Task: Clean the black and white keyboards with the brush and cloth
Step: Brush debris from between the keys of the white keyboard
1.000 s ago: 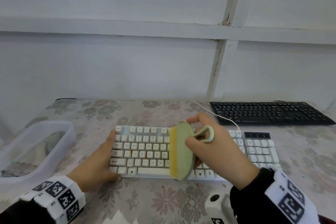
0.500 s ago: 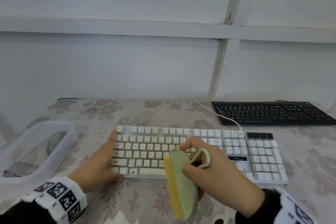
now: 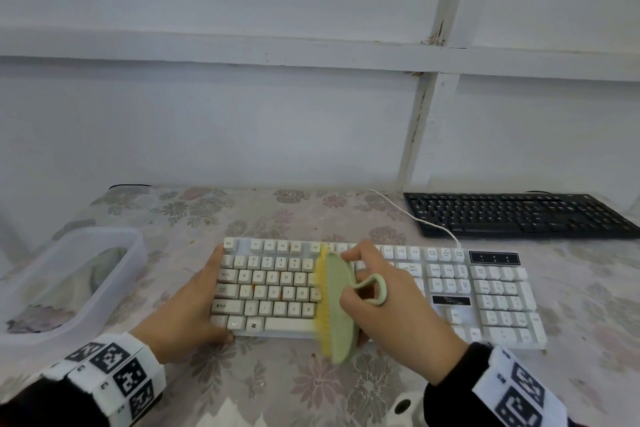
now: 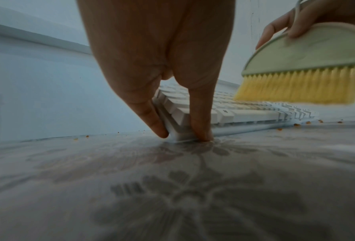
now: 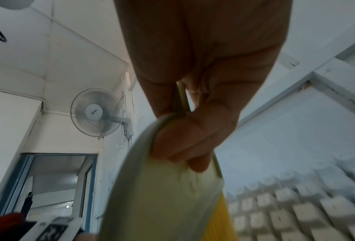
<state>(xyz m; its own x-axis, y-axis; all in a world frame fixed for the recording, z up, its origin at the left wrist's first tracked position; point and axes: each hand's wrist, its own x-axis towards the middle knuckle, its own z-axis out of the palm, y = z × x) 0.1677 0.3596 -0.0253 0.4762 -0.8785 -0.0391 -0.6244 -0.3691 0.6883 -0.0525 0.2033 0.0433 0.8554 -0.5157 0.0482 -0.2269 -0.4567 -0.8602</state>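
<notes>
Fingers point(image 5: 193, 146) of the right hand point(image 3: 388, 308) are curled round the brush point(image 3: 337, 308), held on edge so its yellow bristles meet the white keyboard point(image 3: 485, 288) mid-board. The left hand point(image 3: 187, 305) is pressed, fingers straight, against the keyboard's left end, apparently to steady it. Orange crumbs point(image 4: 296, 124) lie on the tabletop point(image 3: 277, 392). The black keyboard point(image 3: 519, 215) waits behind; a plastic tub point(image 3: 135, 253) may hold the cloth.
</notes>
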